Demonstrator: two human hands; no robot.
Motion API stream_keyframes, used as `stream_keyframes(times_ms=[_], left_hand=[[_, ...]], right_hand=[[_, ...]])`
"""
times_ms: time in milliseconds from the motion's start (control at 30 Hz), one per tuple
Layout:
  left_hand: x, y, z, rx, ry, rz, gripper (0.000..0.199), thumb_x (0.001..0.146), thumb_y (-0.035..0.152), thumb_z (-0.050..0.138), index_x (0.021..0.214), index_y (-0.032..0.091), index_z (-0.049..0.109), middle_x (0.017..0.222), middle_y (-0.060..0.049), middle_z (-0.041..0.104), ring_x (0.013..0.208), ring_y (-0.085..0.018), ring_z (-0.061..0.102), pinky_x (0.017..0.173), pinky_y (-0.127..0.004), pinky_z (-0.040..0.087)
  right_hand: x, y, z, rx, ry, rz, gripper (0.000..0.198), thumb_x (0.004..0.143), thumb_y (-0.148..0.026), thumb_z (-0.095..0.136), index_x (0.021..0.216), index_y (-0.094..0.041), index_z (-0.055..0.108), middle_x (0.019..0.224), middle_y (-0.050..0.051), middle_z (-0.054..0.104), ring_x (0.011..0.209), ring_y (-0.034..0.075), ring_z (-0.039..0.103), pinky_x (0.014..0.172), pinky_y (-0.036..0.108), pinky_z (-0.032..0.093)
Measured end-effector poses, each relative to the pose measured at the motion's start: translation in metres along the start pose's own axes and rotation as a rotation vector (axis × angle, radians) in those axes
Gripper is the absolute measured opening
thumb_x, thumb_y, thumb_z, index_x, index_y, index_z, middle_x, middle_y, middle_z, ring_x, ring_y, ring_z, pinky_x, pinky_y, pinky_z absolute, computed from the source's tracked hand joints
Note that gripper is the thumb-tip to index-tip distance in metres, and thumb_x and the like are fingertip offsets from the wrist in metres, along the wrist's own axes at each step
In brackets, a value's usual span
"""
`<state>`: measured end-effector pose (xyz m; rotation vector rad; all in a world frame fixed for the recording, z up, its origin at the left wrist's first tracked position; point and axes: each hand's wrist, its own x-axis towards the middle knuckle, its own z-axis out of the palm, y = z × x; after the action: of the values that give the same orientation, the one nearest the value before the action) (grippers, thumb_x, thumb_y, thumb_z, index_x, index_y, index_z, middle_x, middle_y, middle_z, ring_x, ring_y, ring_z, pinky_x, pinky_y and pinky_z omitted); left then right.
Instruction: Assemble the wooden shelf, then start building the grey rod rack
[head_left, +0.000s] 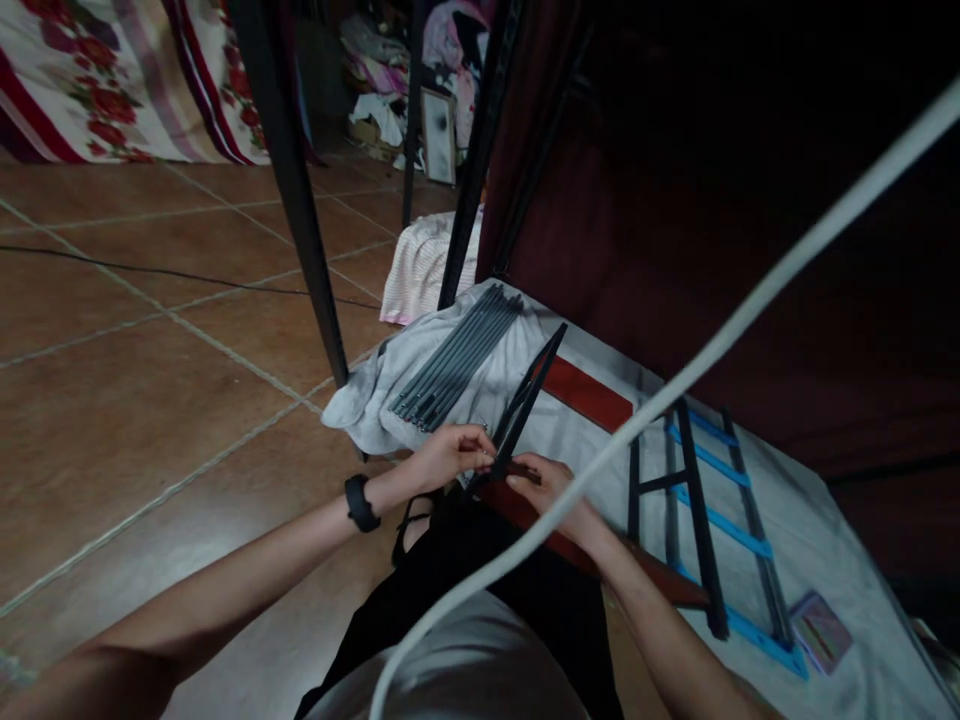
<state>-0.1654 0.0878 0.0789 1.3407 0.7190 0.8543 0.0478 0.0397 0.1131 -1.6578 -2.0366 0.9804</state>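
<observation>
My left hand [448, 455], with a black band on its wrist, is closed in a pinch at the near end of a dark, narrow metal frame [531, 395]. Whatever sits between those fingertips is too small to make out. From the other side, my right hand [553, 490] grips the same end of the frame, thumb and fingers closed on it. The frame slants up and away over the white cloth. A reddish-brown board [585, 392] lies just beyond it. Left of the frame rests a row of grey metal rods [457, 358].
A pale cable [675, 385] crosses diagonally in front. Black ladder-like frames [694, 500] and blue slatted pieces [731, 520] lie on the white cloth [847, 570] at right, beside a small packet [821, 632]. Dark posts [300, 190] rise ahead. A thin cord [150, 268] runs across the tiles.
</observation>
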Motion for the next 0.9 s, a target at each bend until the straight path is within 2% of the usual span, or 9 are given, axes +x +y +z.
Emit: stream_keyframes(times_ms=[100, 167, 367, 667, 800, 900], left_hand=[[0.001, 0.002, 0.000, -0.034, 0.028, -0.037, 0.021, 0.075, 0.033, 0.080, 0.074, 0.015, 0.070, 0.066, -0.001, 0.068, 0.061, -0.012, 0.061, 0.061, -0.023, 0.048], [0.004, 0.002, -0.003, -0.053, -0.018, -0.079, 0.026, 0.072, 0.036, 0.084, 0.074, 0.014, 0.071, 0.066, -0.003, 0.069, 0.060, -0.012, 0.062, 0.060, -0.023, 0.048], [0.009, -0.002, -0.009, -0.140, -0.053, -0.166, 0.034, 0.065, 0.040, 0.091, 0.078, 0.014, 0.073, 0.065, -0.003, 0.071, 0.061, -0.012, 0.065, 0.062, -0.022, 0.048], [-0.001, -0.004, -0.001, -0.206, 0.069, -0.193, 0.036, 0.072, 0.044, 0.087, 0.090, 0.014, 0.076, 0.075, -0.003, 0.072, 0.064, -0.011, 0.063, 0.064, -0.022, 0.048], [0.001, -0.001, 0.003, -0.220, 0.119, -0.201, 0.035, 0.065, 0.039, 0.092, 0.078, 0.016, 0.068, 0.066, -0.001, 0.069, 0.058, -0.011, 0.062, 0.059, -0.021, 0.047], [0.003, -0.001, 0.002, -0.183, 0.098, -0.195, 0.035, 0.064, 0.037, 0.092, 0.076, 0.015, 0.067, 0.067, -0.002, 0.070, 0.062, -0.013, 0.064, 0.063, -0.024, 0.050]], right_hand=[[-0.003, -0.004, 0.000, 0.019, 0.015, -0.013, 0.028, 0.090, -0.025, 0.059, 0.114, -0.023, 0.074, 0.117, 0.005, 0.077, 0.111, 0.024, 0.070, 0.097, 0.036, 0.052], [-0.004, -0.007, 0.000, 0.020, 0.017, -0.025, 0.029, 0.089, -0.024, 0.060, 0.114, -0.023, 0.074, 0.118, 0.005, 0.077, 0.111, 0.024, 0.070, 0.097, 0.036, 0.052], [-0.003, -0.011, -0.002, 0.010, 0.027, -0.013, 0.025, 0.091, -0.027, 0.062, 0.111, -0.022, 0.077, 0.111, 0.006, 0.079, 0.103, 0.025, 0.073, 0.089, 0.035, 0.053], [-0.003, -0.012, 0.000, -0.011, 0.053, -0.042, 0.026, 0.092, -0.024, 0.062, 0.113, -0.026, 0.077, 0.117, 0.004, 0.078, 0.108, 0.023, 0.072, 0.095, 0.032, 0.051], [-0.004, -0.015, -0.002, -0.022, 0.055, -0.009, 0.027, 0.090, -0.026, 0.063, 0.113, -0.024, 0.078, 0.116, 0.005, 0.078, 0.107, 0.024, 0.072, 0.093, 0.032, 0.052], [-0.005, -0.017, -0.004, -0.001, 0.050, 0.010, 0.026, 0.090, -0.026, 0.063, 0.111, -0.024, 0.078, 0.112, 0.005, 0.079, 0.103, 0.023, 0.073, 0.089, 0.031, 0.052]])
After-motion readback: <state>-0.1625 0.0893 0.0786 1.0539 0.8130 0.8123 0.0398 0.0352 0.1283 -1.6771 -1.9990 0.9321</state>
